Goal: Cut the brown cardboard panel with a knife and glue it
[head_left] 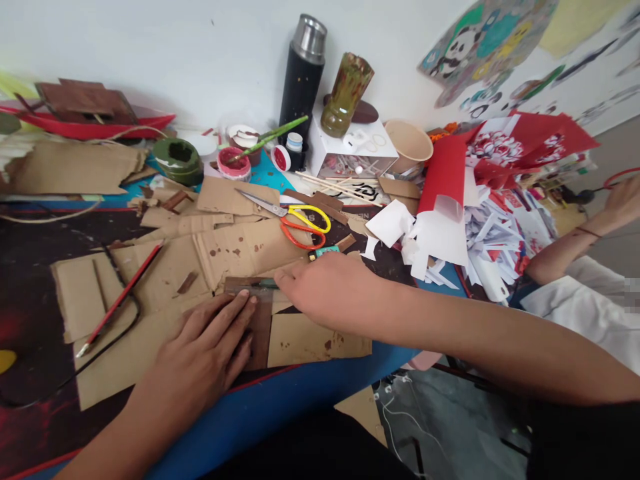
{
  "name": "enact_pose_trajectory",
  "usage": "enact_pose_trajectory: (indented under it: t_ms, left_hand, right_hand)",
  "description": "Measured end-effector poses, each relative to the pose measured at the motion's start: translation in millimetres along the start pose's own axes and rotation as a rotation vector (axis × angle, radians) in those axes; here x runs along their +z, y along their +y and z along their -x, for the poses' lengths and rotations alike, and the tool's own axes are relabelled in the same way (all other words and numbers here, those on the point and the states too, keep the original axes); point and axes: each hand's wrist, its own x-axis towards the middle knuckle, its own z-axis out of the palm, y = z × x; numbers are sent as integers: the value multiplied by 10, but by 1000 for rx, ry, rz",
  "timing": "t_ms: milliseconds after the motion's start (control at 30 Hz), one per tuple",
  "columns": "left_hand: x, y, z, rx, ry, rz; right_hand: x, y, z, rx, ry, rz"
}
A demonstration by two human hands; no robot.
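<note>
The head view shows the left hand [210, 350] pressing flat, fingers together, on a brown cardboard strip [257, 320] near the table's front edge. The right hand [330, 287] pinches a small cutter [263, 283] at the strip's 12 o'clock end. It looks like cutting; the next stroke needs steady pressing.

Brown cardboard sheets [235, 250] speckled with dark brown spots cover a table [280, 407] with a blue near edge and a dark, red-streaked top. A dark brown strip [260, 327] lies among them. Scissors [300, 223] have one yellow and one orange handle. A red pencil [120, 300] lies left. A black flask [301, 80] has a silver cap. Red and white cut paper [480, 200] piles right.
</note>
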Motion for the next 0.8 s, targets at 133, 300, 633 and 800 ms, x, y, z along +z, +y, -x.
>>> enact_pose_trajectory:
  t_ms: [133, 300, 633, 800]
  left_hand:
    - [20, -5, 30, 4, -6, 1]
    - [34, -3, 44, -25, -10, 69]
    - [37, 5, 22, -46, 0, 40]
    - [54, 3, 12, -32, -25, -25]
  right_hand:
    - [-81, -5, -39, -44, -23, 18]
    - [-112, -14, -100, -87, -35, 2]
    - [-156, -60, -159, -81, -47, 2]
    - [-17, 73, -71, 4, -74, -66]
